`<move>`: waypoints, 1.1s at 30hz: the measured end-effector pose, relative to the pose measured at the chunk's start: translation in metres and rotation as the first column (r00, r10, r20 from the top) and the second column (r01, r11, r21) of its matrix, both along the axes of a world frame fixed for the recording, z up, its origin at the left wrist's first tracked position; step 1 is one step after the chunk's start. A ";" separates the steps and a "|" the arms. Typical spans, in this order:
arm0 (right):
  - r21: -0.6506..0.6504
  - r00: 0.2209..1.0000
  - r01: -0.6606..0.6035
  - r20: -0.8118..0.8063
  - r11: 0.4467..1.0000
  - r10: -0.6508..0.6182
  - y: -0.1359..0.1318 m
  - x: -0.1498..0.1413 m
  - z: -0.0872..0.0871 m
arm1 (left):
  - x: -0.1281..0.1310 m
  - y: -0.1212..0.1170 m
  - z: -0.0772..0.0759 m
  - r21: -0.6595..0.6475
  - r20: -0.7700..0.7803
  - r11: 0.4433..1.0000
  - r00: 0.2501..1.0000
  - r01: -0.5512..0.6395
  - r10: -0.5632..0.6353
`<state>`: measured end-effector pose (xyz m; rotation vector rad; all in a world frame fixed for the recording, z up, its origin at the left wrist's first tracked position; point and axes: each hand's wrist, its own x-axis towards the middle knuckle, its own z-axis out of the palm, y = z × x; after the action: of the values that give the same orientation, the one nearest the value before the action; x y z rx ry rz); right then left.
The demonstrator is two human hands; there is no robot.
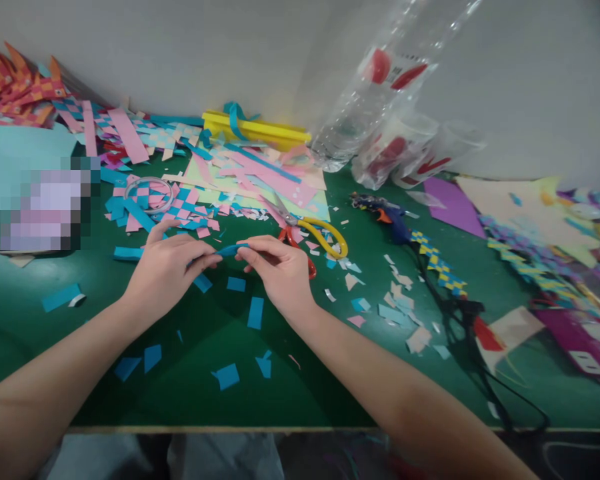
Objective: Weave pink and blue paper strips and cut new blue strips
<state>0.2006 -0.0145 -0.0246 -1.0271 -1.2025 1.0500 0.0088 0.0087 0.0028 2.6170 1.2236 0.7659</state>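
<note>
My left hand [173,267] and my right hand [280,267] meet near the middle of the green table. Between their fingertips they pinch a blue paper strip [229,251], one end in each hand. Just behind my right hand lie scissors [325,233] with one yellow and one red handle, the red one partly hidden by that hand. A roll of clear tape [149,195] rests on pink and blue woven paper beyond my left hand. Small blue paper pieces [255,313] lie scattered below both hands.
A glue gun [397,223] with a black cord lies at the right. Plastic cups [440,150] in clear wrap stand by the wall, near a yellow folded piece [260,130]. Orange woven paper shapes [20,87] pile at the back left. The green table [180,407] ends at a front edge.
</note>
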 end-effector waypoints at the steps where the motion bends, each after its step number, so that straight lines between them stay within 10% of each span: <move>1: -0.002 1.000 0.008 0.006 1.000 -0.008 0.000 0.000 0.000 | 0.001 0.000 0.000 -0.004 0.000 1.000 1.000 0.004 -0.004; 33: 0.082 0.989 0.075 0.124 0.994 -0.085 -0.003 0.000 0.009 | 0.006 -0.001 0.003 -0.039 0.068 0.998 0.997 0.048 -0.046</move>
<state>0.2004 -0.0175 -0.0160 -1.0862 -1.2846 0.8790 0.0150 0.0075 0.0055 2.5563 1.1433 0.8049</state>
